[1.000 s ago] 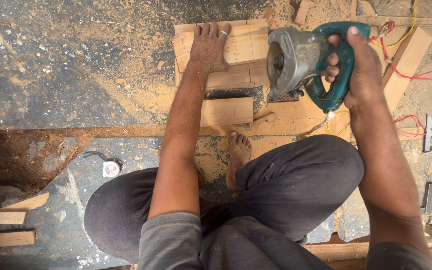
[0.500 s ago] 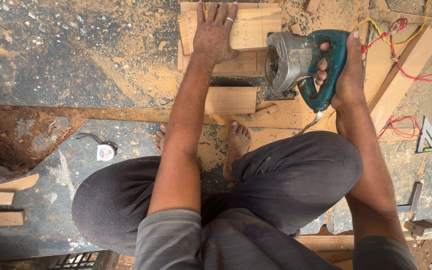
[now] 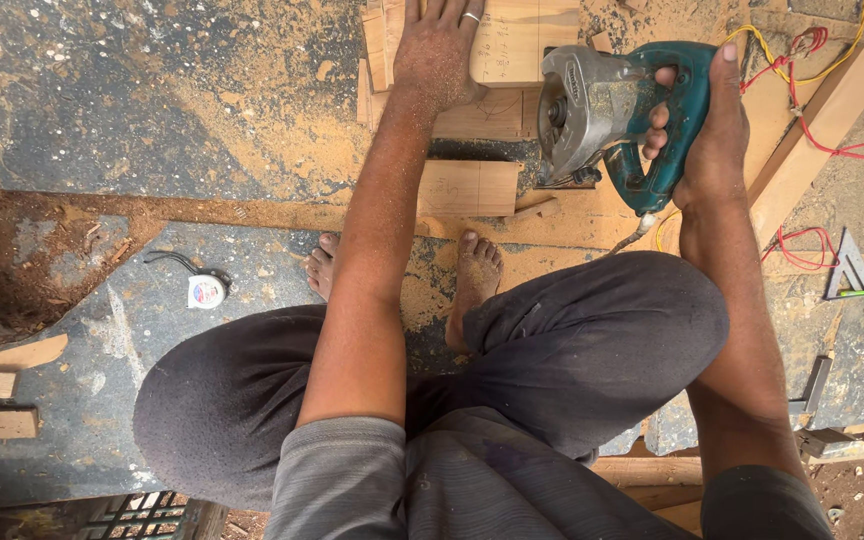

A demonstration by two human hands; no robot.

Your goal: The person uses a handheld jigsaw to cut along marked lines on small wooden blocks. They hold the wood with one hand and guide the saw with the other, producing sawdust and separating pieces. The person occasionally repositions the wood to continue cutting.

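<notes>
Head view: fingers (image 3: 664, 112) of the right hand (image 3: 717, 140) are being wrapped around the teal circular saw (image 3: 617, 110) at upper right. The left hand (image 3: 439, 55) is being pressed flat, fingers spread, on the wooden boards (image 3: 502, 60) at top centre.

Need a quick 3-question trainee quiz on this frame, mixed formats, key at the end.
1. True or false: the left hand presses flat on the wooden board.
2. What does the right hand grip? A) tape measure B) teal circular saw C) metal square
3. Which small round thing lies on the floor beside the person's bent leg, away from both hands?

Key: 1 true. 2 B. 3 the tape measure.
</notes>
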